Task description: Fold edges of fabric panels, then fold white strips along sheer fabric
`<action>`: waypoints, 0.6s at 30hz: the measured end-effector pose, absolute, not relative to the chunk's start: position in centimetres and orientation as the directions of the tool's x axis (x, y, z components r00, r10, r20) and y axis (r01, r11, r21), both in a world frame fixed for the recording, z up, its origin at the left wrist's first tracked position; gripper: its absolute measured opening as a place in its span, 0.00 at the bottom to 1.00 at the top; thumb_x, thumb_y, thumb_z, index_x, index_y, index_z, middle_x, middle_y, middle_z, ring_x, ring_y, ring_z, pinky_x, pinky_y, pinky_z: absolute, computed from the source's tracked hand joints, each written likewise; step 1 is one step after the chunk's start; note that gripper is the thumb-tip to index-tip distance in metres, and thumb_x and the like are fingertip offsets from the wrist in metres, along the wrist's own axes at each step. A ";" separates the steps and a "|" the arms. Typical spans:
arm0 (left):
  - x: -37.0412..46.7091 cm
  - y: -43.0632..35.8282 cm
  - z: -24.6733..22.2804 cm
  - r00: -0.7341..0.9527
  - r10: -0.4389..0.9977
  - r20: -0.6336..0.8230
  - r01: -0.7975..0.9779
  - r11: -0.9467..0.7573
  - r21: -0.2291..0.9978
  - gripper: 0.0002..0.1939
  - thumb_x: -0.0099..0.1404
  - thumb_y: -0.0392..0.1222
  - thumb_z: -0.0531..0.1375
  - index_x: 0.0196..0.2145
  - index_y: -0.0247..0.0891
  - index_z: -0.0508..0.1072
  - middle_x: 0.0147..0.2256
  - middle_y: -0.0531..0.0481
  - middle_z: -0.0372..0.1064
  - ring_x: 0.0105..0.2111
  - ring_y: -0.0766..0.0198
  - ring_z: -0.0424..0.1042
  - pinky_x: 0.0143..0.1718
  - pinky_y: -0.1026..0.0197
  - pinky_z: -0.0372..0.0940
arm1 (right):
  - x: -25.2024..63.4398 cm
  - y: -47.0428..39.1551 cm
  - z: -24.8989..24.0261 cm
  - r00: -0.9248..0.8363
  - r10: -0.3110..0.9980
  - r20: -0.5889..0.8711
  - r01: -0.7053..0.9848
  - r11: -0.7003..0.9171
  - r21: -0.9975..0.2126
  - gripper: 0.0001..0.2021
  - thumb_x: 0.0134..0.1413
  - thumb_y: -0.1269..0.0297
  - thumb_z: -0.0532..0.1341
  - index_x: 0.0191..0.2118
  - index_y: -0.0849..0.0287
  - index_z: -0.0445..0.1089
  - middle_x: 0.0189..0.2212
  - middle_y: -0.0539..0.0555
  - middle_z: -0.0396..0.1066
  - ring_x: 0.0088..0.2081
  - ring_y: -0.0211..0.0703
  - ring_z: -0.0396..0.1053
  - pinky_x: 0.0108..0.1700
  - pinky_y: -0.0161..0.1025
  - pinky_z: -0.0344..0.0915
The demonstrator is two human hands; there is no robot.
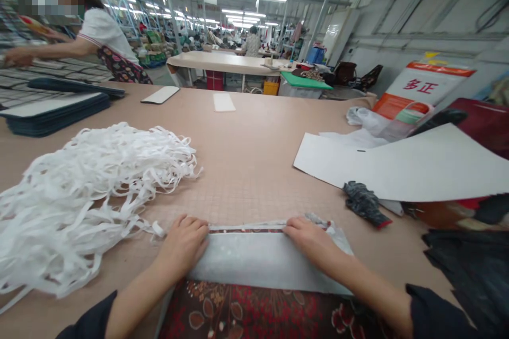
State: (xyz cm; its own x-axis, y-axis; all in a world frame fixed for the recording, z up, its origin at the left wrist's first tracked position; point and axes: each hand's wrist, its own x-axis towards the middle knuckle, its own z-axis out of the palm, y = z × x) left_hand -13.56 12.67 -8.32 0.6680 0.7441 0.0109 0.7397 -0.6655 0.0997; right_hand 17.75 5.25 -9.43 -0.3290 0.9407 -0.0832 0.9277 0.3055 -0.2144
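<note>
A pale grey panel [254,262] lies across a dark brown cloth [254,310] with red and tan flower patterns, at the front of the table. Along the panel's far edge runs a narrow pale fold, with a strip of patterned cloth showing beside it. My left hand [185,238] rests on the panel's far left corner, fingers curled over the edge. Near the far right corner, my right hand [312,238] presses on the folded edge, its fingers close together. Crumpled translucent material [340,238] sticks out beyond my right hand.
A heap of white strips [99,180] spreads on the left, behind it stacked dark-edged panels [55,111]. At right lie a large white sheet [405,164], a dark glove-like bundle [366,204] and black material [473,270]. A person [109,37] stands at the far left.
</note>
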 end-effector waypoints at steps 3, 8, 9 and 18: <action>-11.6 12.6 -7.8 0.677 0.736 0.001 0.734 -0.675 0.081 0.09 0.60 0.38 0.55 0.38 0.40 0.71 0.42 0.46 0.70 0.44 0.55 0.66 0.52 0.45 0.50 | 20.0 5.6 -9.4 -0.205 0.965 -0.165 0.945 0.152 -0.288 0.08 0.52 0.73 0.53 0.35 0.59 0.68 0.35 0.54 0.67 0.40 0.43 0.63 0.41 0.36 0.57; -8.9 12.4 -9.2 0.721 0.692 0.022 0.682 -0.716 0.149 0.15 0.61 0.40 0.55 0.47 0.42 0.66 0.48 0.46 0.66 0.49 0.54 0.62 0.53 0.43 0.50 | 19.7 6.4 -8.0 -0.175 0.968 -0.180 0.943 0.112 -0.314 0.04 0.44 0.73 0.56 0.28 0.59 0.65 0.30 0.53 0.66 0.35 0.43 0.63 0.36 0.35 0.56; -8.8 12.3 -9.3 0.725 0.687 0.043 0.675 -0.722 0.150 0.16 0.61 0.40 0.56 0.47 0.42 0.66 0.49 0.46 0.66 0.49 0.54 0.62 0.52 0.43 0.50 | 19.5 6.2 -7.5 -0.185 0.968 -0.168 0.940 0.124 -0.319 0.04 0.44 0.74 0.55 0.27 0.59 0.64 0.29 0.53 0.66 0.35 0.43 0.62 0.36 0.35 0.56; -11.2 4.8 -4.3 0.836 0.434 0.335 0.454 -0.891 0.023 0.10 0.65 0.34 0.48 0.32 0.39 0.67 0.26 0.54 0.65 0.29 0.66 0.62 0.52 0.51 0.50 | 21.3 -1.6 -6.3 -0.257 0.950 -0.178 0.855 0.138 -0.500 0.04 0.45 0.69 0.58 0.27 0.52 0.65 0.26 0.50 0.67 0.27 0.41 0.65 0.30 0.37 0.59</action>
